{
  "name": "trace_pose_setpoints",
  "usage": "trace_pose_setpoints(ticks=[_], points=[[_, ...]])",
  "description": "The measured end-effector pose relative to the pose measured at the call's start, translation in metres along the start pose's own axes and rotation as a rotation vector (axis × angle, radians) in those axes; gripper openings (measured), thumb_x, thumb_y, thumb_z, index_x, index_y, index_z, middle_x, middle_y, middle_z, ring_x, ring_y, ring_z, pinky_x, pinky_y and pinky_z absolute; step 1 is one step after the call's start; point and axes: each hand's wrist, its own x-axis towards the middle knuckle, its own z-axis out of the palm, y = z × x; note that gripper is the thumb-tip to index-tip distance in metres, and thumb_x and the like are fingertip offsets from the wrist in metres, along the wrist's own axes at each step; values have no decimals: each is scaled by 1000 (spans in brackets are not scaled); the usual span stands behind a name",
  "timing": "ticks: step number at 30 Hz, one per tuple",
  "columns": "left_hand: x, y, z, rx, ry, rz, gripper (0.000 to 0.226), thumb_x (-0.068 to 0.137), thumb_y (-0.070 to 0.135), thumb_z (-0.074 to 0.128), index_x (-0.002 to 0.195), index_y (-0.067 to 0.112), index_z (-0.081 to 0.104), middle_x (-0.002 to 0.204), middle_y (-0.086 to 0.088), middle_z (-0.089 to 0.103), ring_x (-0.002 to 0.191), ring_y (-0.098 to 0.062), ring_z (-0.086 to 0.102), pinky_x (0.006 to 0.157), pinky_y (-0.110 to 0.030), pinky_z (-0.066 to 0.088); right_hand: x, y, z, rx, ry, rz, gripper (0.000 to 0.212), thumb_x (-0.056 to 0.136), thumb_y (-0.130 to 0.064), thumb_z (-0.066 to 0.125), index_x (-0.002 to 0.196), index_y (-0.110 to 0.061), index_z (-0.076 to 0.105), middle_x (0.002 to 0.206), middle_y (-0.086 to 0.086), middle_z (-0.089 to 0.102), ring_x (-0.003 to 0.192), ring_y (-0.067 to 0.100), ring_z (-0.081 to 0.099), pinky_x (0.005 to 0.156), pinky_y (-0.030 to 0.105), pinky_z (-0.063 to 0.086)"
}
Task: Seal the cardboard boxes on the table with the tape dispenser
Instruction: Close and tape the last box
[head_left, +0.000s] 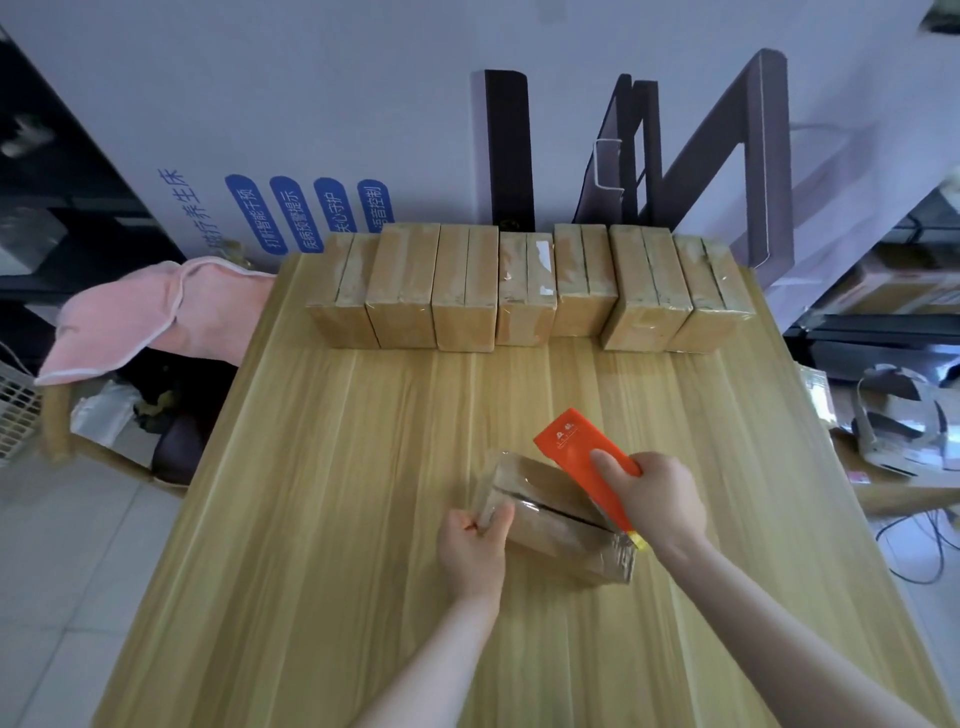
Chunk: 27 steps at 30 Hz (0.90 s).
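Fingers (605, 462) of the right hand (657, 499) are wrapping around the orange tape dispenser (576, 447), with the thumb lying on its top face. They are pressing its lower end against the cardboard box (556, 525) at that box's near right corner. Fingers of the left hand (475, 545) are clamping the same box at its far left end, thumb on top, steadying it on the table (363, 467). The box is lying flat and at a slant, with the dark seam between its flaps running along its length. Clear tape (621, 553) is glinting over the corner beside the dispenser and seems to be reaching across part of the top. Whether it is covering the seam from end to end is hard to tell under the hand and the tool.

Well beyond this box, along the far edge of the table, a row of other boxes (524, 286) is standing side by side, seven as far as I can count. Most are showing a glossy film of tape, so they are probably sealed already, though a few seams are looking dark from here.

By that reading the job is nearing its end, and this may be the last box. The strip is looking ready to be cut at the corner and smoothed down, and the slanted box may be needing a further pass.
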Motion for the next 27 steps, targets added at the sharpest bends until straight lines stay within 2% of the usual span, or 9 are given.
trace_pose_setpoints(ticks=[2,5,8,10,13,16,20,25,27], points=[[9,7,-4,39,-48,44,36,70,40,80,87,21,56,91,5,65,83,-13,61,68,-22,45,1,1,7,6,-10,15,47,86,-58,57,66,-15,61,62,1,62,61,23,62,54,27,43],[27,24,-9,166,-75,254,46,79,31,74,120,20,56,115,9,59,106,-9,55,90,-24,42,1,0,14,-69,35,-12,49,84,-59,56,62,-15,57,56,-3,57,51,14,55,46,23,32],[50,51,-6,339,-146,417,46,88,30,65,131,18,53,122,4,59,112,-13,54,96,-32,45,-3,-5,20,-137,67,-17,49,83,-61,55,63,-16,56,56,-6,56,51,11,53,45,22,28],[62,65,-1,521,-242,423,40,90,40,62,125,21,57,116,6,60,107,-14,57,91,-35,47,-6,-4,22,-151,63,-18,47,83,-61,54,64,-19,55,57,-7,57,53,12,54,45,23,29],[72,71,4,674,-317,420,18,91,43,56,87,26,60,85,12,62,82,-14,59,67,-30,43,-10,-2,23,-142,56,-26,45,83,-61,54,65,-20,55,58,-6,58,54,14,56,46,23,31],[76,64,9,517,-415,380,26,95,34,50,71,24,48,65,10,48,61,-10,45,58,-30,33,-11,0,23,-113,63,-5,43,83,-60,55,64,-21,55,57,-7,58,52,13,56,46,23,31],[72,50,14,160,-458,287,31,99,25,46,68,19,44,57,14,37,52,-2,31,52,-20,27,-9,1,23,-74,67,26,44,84,-57,56,60,-21,52,55,-7,56,51,12,54,45,23,30],[67,42,19,61,-355,219,27,101,29,40,85,13,54,78,6,52,70,-7,48,68,-25,39,-8,4,22,-46,73,34,43,84,-57,57,61,-21,54,55,-7,57,50,12,55,45,23,31],[64,45,18,106,-157,307,21,101,25,41,101,12,58,99,0,61,92,-15,57,79,-27,43,-7,3,21,-39,66,32,43,84,-56,56,61,-21,54,55,-6,56,51,13,55,45,23,31]])
